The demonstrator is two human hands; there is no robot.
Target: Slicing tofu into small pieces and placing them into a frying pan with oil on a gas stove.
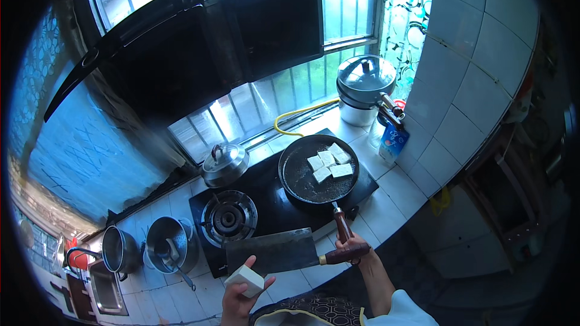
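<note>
In my left hand (238, 299) is a white block of tofu (247, 280), held between the thumb and fingers near the counter's front edge. My right hand (358, 246) grips the dark wooden handle of a cleaver (272, 250). Its wide blade points left, just above the tofu block. The same hand is at the end of the pan's wooden handle (340, 222); I cannot tell whether it grips that too. Several flat pieces of tofu (326, 158) lie in the dark frying pan (297, 176), clustered toward its upper right. The pan stands on the right side of the gas stove (272, 210).
A bare burner (229, 217) is left of the pan. Behind it stands a domed metal lid (226, 165). Two metal pots (152, 235) and a sink (106, 287) are at left. A lidded pot (364, 86) and blue packet (393, 142) stand back right. A range hood (276, 22) hangs overhead.
</note>
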